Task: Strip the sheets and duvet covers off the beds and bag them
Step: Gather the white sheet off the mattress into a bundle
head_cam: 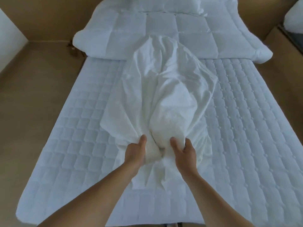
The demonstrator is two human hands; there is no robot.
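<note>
At the foot of the bed, your left hand and right hand each keep a grip clenched on the near end of the white linen. It lies bunched along the mattress middle, probably to gather into one bundle for bagging.

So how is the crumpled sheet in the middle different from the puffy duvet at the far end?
The sheet is thin and wrinkled; the duvet is thick, stitched into puffy squares. The sheet is bunched down the middle; the duvet lies spread across the far end. The left hand and right hand grip the sheet; nothing holds the duvet. Both are white.
</note>
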